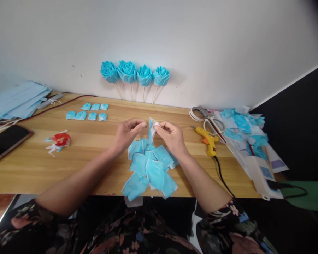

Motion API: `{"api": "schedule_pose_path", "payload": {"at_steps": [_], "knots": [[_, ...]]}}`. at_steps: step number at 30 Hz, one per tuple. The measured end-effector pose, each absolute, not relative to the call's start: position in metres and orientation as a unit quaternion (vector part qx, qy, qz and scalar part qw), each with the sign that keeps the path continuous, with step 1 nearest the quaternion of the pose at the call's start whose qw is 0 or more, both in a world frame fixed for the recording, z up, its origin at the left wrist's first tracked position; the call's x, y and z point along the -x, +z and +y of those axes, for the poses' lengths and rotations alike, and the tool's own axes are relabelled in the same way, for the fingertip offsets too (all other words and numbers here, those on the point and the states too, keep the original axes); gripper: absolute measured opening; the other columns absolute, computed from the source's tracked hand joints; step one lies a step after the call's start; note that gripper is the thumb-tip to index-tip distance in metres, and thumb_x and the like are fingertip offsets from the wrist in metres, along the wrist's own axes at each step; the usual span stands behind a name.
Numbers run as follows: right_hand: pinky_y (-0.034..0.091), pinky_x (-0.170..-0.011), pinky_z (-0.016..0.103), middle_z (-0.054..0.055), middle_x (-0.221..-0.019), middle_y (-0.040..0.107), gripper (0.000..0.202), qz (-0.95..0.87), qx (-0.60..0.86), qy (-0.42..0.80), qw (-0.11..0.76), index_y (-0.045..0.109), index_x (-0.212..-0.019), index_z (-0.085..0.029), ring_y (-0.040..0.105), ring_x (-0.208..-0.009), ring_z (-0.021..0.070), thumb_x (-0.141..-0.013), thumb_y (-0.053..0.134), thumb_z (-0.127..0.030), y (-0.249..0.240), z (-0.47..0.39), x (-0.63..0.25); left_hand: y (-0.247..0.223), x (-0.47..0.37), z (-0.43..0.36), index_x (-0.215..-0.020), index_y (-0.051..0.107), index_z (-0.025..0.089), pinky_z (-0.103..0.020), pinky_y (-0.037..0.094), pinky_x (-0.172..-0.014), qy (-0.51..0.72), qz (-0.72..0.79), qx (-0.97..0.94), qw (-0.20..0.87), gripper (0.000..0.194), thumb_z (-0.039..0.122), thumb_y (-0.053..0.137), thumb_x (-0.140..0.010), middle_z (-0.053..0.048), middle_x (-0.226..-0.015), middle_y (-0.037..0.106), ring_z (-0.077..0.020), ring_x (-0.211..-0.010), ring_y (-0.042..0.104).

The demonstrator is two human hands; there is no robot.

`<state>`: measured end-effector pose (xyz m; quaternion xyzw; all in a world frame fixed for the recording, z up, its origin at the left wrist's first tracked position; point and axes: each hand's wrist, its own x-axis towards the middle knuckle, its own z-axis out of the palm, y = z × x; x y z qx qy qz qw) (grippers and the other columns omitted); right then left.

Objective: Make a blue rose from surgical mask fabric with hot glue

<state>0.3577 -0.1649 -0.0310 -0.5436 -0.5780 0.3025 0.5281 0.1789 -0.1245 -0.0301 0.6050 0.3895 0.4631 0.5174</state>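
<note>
You pinch one small blue piece [151, 127] between both hands, left hand [127, 134] and right hand [171, 135], lifting it above the pile of cut pieces [149, 167] on the desk [95, 158] so its edges stay free to fold.

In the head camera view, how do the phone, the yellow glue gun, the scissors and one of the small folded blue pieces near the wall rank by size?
Largest to smallest, as they look:
1. Phone, partly cut off at the edge, so likely bigger.
2. Scissors and glue gun: too alike to rank.
3. Small folded blue piece.
</note>
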Motion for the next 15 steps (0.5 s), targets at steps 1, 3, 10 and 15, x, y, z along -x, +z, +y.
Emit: {"api": "schedule_pose_path", "payload": {"at_steps": [1,3,10,15], "knots": [[0.048,-0.072,0.028,-0.002,-0.072,0.071,0.017,-0.582,0.546,0.295,0.526,0.069,-0.072,-0.022,0.063,-0.071,0.0151,-0.082,0.068,-0.035,-0.031,-0.165,-0.357,-0.03,-0.179,-0.125,-0.084,0.076,0.018,-0.03,0.05,-0.082,0.451,0.376,-0.614,0.528,0.032,0.05,0.074,-0.079,-0.006,-0.089,0.076,-0.0206,-0.087,0.067],[0.049,-0.071,0.029,-0.002,-0.071,0.071,0.017,-0.586,0.55,0.286,0.522,0.069,-0.071,-0.022,0.064,-0.07,0.0154,-0.082,0.069,-0.036,-0.032,-0.165,-0.357,-0.031,-0.18,-0.126,-0.09,0.078,0.019,-0.032,0.051,-0.086,0.432,0.347,-0.628,0.547,0.035,0.052,0.074,-0.079,-0.007,-0.096,0.078,-0.0231,-0.094,0.069],[0.05,-0.072,0.03,0.0,-0.073,0.071,0.029,-0.587,0.533,0.299,0.531,0.07,-0.072,-0.022,0.065,-0.072,0.0166,-0.088,0.065,-0.046,-0.032,-0.167,-0.356,-0.042,-0.182,-0.124,-0.107,0.075,0.019,-0.037,0.052,-0.092,0.402,0.294,-0.624,0.602,0.043,0.041,0.084,-0.07,-0.01,-0.109,0.076,-0.025,-0.104,0.069],[0.052,-0.075,0.033,0.002,-0.076,0.071,0.042,-0.594,0.491,0.323,0.549,0.074,-0.087,-0.023,0.066,-0.076,0.018,-0.098,0.047,-0.054,-0.032,-0.17,-0.357,-0.04,-0.183,-0.123,-0.104,0.074,0.018,-0.032,0.054,-0.082,0.4,0.296,-0.563,0.659,0.037,0.037,0.081,-0.073,-0.008,-0.105,0.077,-0.0213,-0.094,0.071]]}}
